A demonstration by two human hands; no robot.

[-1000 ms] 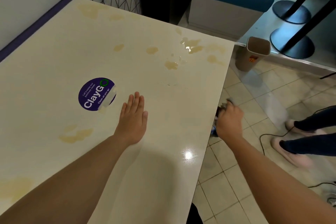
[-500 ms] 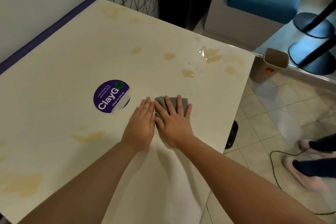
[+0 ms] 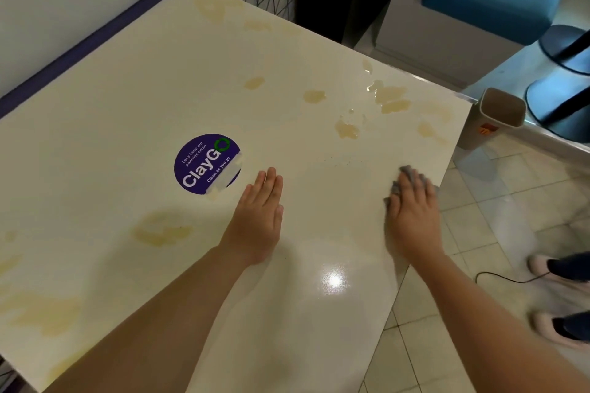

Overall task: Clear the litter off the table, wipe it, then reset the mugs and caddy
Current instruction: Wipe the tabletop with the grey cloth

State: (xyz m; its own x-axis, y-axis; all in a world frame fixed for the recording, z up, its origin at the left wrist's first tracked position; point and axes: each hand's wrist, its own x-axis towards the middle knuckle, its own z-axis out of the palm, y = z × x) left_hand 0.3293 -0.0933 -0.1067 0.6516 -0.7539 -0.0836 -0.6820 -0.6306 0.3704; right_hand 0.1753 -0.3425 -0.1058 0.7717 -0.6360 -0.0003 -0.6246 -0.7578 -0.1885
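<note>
Pressing down flat, the right hand (image 3: 412,214) pins a small grey cloth (image 3: 412,174) against the table (image 3: 319,313), close to its right edge. The cloth looks soft, limp and light, so it should bunch or fold if pushed by one corner; a spread palm over its middle seems the surest hold. Mostly hidden under the fingers, it shows no clear long axis, though the fingers point toward the yellowish spills (image 3: 346,130) further up. The left hand (image 3: 260,217) lies open and empty, palm down, beside the purple sticker (image 3: 207,164).
</note>
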